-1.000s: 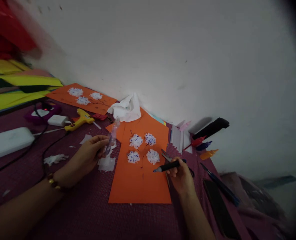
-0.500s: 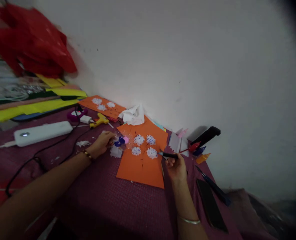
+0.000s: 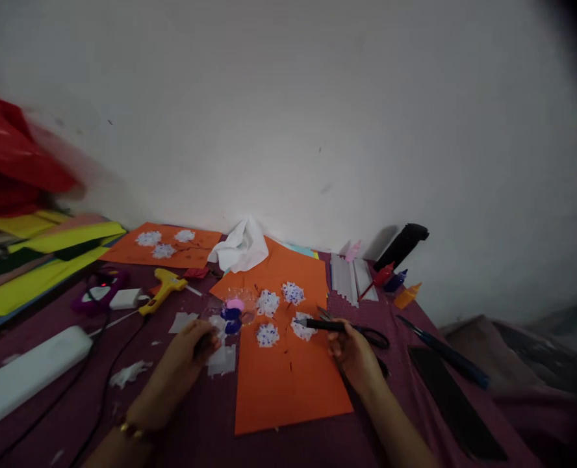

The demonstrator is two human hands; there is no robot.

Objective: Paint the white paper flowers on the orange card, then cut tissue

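Observation:
My right hand (image 3: 354, 351) is closed round a black marker (image 3: 320, 324) whose tip points left at the white paper flowers (image 3: 281, 311) stuck on an orange sheet (image 3: 283, 364). My left hand (image 3: 191, 351) rests on the maroon cloth at the sheet's left edge, fingers curled beside a clear palette (image 3: 232, 311) with pink and blue paint wells. Whether those fingers grip it is unclear. White paper squares (image 3: 221, 359) lie by the left hand.
A yellow glue gun (image 3: 163, 289), a white power strip (image 3: 30, 377) with black cables, a white cloth (image 3: 240, 247), a second orange sheet (image 3: 164, 246), scissors (image 3: 366, 333), glue sticks (image 3: 353, 279), small bottles (image 3: 396, 286), a blue pen (image 3: 447, 357) and a dark flat case (image 3: 454, 406) surround the work. Coloured paper is stacked at left.
My left hand held the clear palette upright, then laid it flat beside the orange sheet. The camera view swung about. The marker stays in my right hand near the flowers.

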